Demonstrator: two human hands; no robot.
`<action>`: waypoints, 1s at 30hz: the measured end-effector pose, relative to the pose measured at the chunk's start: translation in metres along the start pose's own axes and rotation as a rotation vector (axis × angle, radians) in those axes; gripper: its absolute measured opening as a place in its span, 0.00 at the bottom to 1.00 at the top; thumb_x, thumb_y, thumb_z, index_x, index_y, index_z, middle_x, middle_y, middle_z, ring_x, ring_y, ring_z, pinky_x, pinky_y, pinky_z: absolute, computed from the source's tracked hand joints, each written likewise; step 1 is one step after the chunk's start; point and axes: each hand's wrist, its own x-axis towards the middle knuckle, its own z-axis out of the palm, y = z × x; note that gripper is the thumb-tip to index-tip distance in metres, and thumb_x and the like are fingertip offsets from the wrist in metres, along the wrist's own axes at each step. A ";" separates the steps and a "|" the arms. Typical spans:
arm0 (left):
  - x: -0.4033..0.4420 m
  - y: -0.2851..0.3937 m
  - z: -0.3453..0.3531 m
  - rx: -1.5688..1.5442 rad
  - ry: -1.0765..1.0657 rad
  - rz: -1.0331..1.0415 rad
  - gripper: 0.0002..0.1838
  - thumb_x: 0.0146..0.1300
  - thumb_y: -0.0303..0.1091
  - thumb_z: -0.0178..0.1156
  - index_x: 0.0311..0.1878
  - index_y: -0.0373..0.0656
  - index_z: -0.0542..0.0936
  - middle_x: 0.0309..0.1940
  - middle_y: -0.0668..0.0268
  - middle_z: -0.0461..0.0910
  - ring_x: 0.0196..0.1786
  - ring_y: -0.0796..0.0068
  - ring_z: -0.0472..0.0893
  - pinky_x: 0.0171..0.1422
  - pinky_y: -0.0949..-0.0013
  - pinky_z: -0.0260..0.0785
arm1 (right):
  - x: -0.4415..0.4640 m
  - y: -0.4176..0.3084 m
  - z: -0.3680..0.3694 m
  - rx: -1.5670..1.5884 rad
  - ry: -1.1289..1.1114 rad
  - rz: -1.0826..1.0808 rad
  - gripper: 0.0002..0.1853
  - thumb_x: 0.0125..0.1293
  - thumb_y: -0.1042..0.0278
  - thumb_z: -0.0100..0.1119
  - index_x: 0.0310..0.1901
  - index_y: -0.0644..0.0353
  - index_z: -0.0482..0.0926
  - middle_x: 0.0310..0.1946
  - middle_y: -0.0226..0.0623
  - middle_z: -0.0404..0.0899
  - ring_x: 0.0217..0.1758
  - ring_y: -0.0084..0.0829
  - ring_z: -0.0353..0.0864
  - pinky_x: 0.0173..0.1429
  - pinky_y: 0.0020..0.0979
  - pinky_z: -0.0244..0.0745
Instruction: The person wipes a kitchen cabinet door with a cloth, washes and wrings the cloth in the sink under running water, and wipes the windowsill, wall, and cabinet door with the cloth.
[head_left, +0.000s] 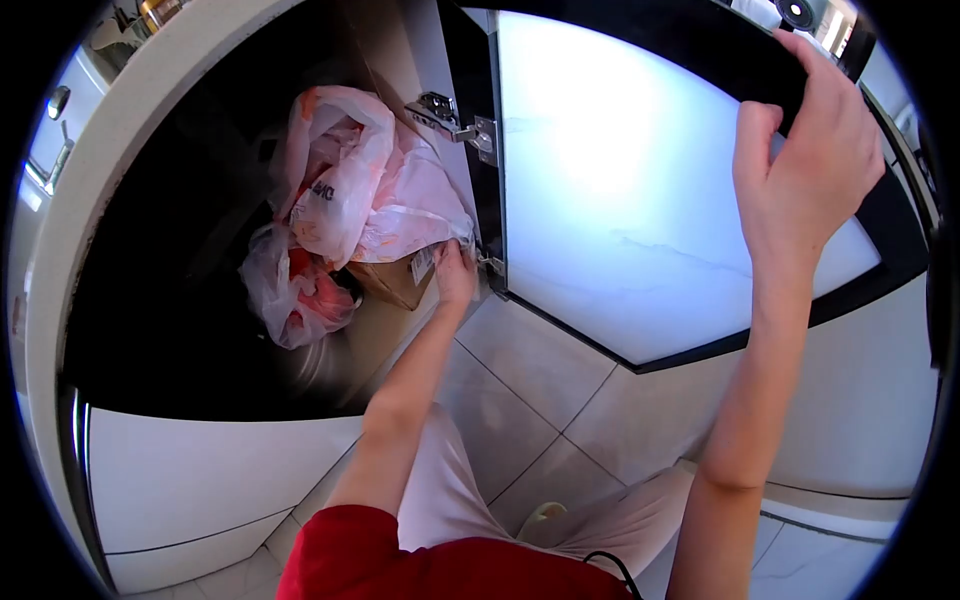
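Note:
My left hand (456, 273) reaches into the open cabinet, its fingers closed on the lower right edge of a pinkish-white plastic bag (345, 195). That bag is crumpled, with dark lettering and orange marks. Under it sits a brown cardboard box (392, 284) with a white label (421, 264) close to my fingers. A smaller clear plastic bag (300, 300) with something red inside lies to the left. My right hand (815, 150) holds the outer edge of the cabinet door (620, 200), thumb on the inner face; some fingertips are hidden behind the edge.
Metal hinges (484, 138) join the door to the cabinet side wall. A pale countertop edge (110, 180) curves above the dark cabinet interior. White drawer fronts (200, 475) are below, and grey floor tiles (540, 360) lie between cabinet and door.

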 end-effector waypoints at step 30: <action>-0.061 -0.079 -0.004 0.300 -1.327 0.179 0.18 0.50 0.31 0.56 0.46 0.39 0.75 0.39 0.49 0.78 0.43 0.49 0.77 0.50 0.53 0.69 | -0.022 -0.004 0.030 0.040 0.213 -0.118 0.22 0.45 0.80 0.48 0.46 0.64 0.71 0.43 0.45 0.69 0.49 0.43 0.68 0.57 0.37 0.60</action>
